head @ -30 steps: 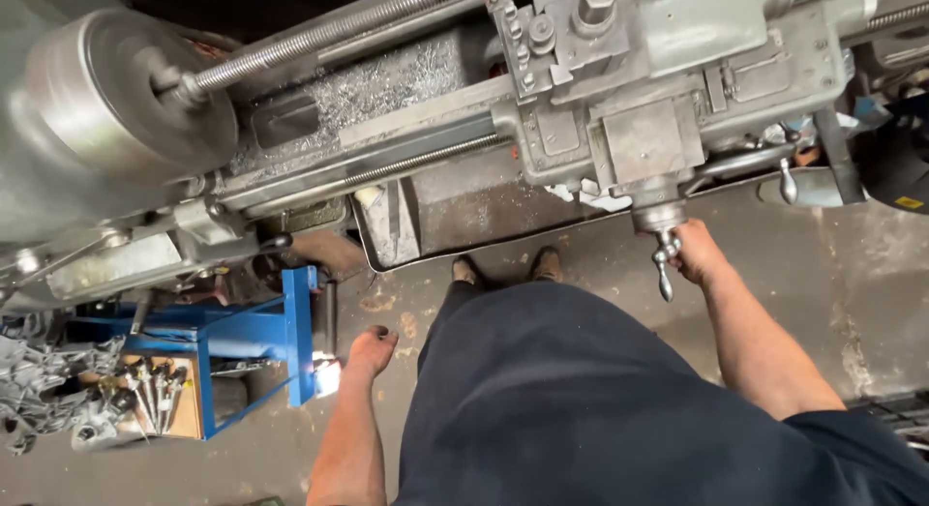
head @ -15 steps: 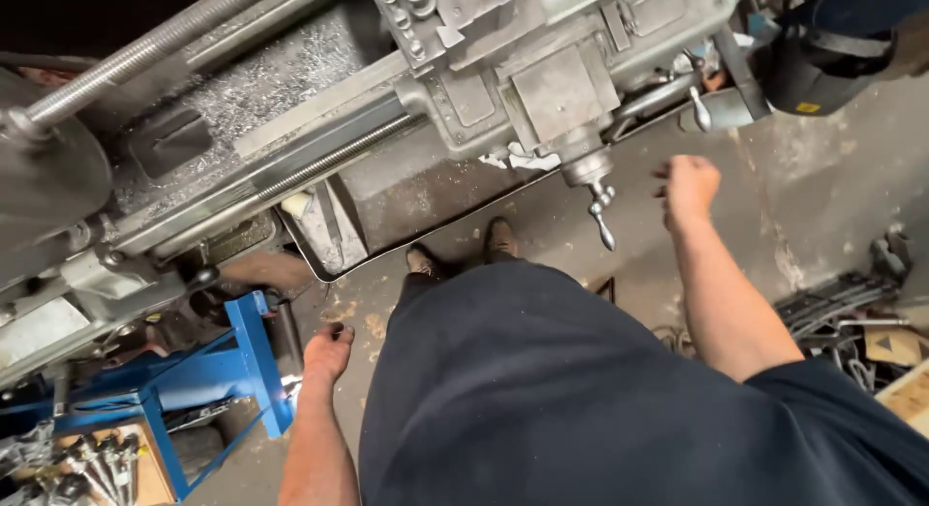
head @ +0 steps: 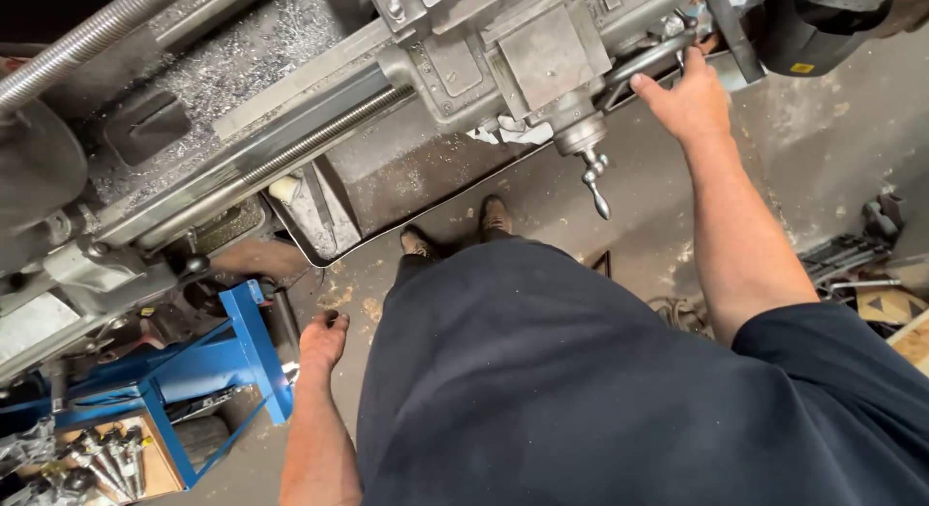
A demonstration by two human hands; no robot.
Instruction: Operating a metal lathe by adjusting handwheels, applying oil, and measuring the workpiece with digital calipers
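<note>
My right arm reaches far and to the right, bare from the short dark sleeve down, elbow almost straight; my right hand (head: 685, 102) sits at the far end of it, back of the hand up, thumb spread out to the left, fingers curled forward and closed over something; my left arm hangs down at my near left side, forearm bare; my left hand (head: 322, 340) dangles loose, fingers half curled inward, holding nothing, touching nothing; both wrists look straight.
</note>
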